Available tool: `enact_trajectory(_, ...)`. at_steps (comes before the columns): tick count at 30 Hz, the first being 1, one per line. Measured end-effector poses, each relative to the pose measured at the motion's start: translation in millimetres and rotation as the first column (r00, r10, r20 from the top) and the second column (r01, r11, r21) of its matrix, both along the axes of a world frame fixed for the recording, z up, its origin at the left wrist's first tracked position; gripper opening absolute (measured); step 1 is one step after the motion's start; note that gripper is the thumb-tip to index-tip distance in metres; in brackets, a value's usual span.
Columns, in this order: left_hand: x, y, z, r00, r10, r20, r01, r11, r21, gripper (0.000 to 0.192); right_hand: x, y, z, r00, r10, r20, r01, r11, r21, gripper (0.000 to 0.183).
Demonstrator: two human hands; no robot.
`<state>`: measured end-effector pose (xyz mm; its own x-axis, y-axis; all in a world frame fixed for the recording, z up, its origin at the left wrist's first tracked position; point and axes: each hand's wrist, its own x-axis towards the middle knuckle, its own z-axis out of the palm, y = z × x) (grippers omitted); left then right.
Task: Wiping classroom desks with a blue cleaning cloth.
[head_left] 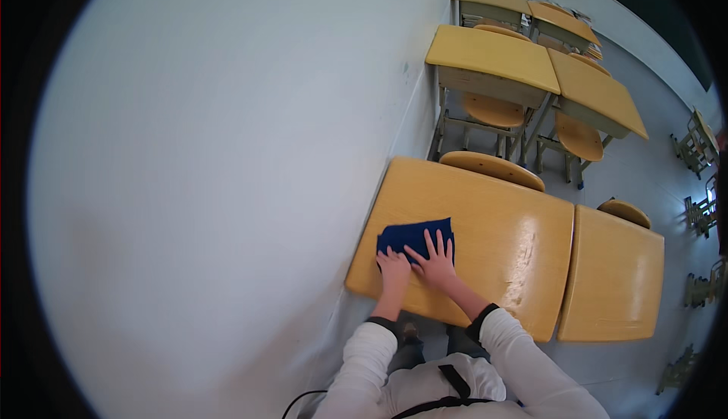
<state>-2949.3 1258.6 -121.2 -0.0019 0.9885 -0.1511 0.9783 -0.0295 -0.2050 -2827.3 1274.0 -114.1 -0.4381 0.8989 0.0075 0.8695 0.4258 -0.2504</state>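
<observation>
A folded dark blue cloth (415, 232) lies flat near the left end of a wooden-topped school desk (483, 208). My left hand (393, 265) rests on the cloth's near left corner, its fingertips bent over the edge. With fingers spread, my right hand (437, 261) presses flat on the right half of the cloth. Part of the near edge is hidden under both hands. Neither hand visibly grips the fabric.
A white wall (227, 191) runs along the desk's left side. Another desk (614, 277) adjoins on the right. A chair backrest (492, 170) stands behind the far edge. More desks (492, 58) and chairs stand beyond, with a dark board (654, 15) at far right.
</observation>
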Motion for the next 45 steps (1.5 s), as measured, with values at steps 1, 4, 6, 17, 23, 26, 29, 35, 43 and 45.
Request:
enact_trajectory(1,14.0,-12.3,8.2,0.999,0.008,-0.045,-0.012,0.996,-0.089,0.034,2.6,-12.2,-0.9,0.997,0.059,0.051,-0.059,0.998,-0.015,0.050)
enact_trajectory(4,7.9,-63.1,0.5,0.991,0.056,-0.120,-0.076,0.982,-0.171,0.037,-14.2,-56.0,10.8,0.981,0.190,0.046,-0.187,0.980,-0.066,0.052)
enact_trajectory(6,18.4,-70.7,23.8,0.994,0.013,-0.110,-0.061,0.894,-0.444,0.040,-4.8,-75.1,10.2,0.977,0.208,0.053,-0.202,0.975,-0.089,0.051)
enact_trajectory(17,-19.7,-65.1,32.2,0.975,0.108,0.193,-0.086,0.990,-0.115,0.045,-0.3,-42.5,17.9,0.961,0.277,-0.002,-0.276,0.960,-0.043,0.040)
enact_trajectory(23,-23.1,15.8,8.1,0.929,0.147,0.339,-0.030,0.945,-0.326,0.060,-7.5,45.2,2.5,0.982,0.152,-0.115,-0.153,0.988,0.000,0.036)
enact_trajectory(26,-11.4,57.2,6.4,0.957,0.130,0.261,-0.049,0.954,-0.294,0.064,-1.8,78.7,7.7,0.986,0.080,-0.147,-0.081,0.997,0.003,0.036)
enact_trajectory(29,-3.7,104.4,11.7,0.980,-0.040,0.193,0.088,0.965,-0.247,0.063,15.3,110.1,13.7,0.986,-0.017,-0.164,0.018,1.000,0.006,0.037)
enact_trajectory(35,79.3,153.9,24.0,0.849,-0.428,0.310,0.479,0.871,-0.108,0.063,108.2,118.7,9.5,0.959,-0.269,-0.086,0.280,0.946,0.161,0.041)
enact_trajectory(43,143.9,66.4,38.5,0.518,-0.823,0.230,0.855,0.508,-0.109,0.052,173.4,-31.8,21.3,0.880,-0.475,-0.022,0.475,0.875,0.092,0.044)
enact_trajectory(45,155.9,38.6,41.5,0.413,-0.872,0.263,0.910,0.405,-0.086,0.038,168.7,-81.4,18.1,0.840,-0.542,0.027,0.538,0.838,0.097,0.045)
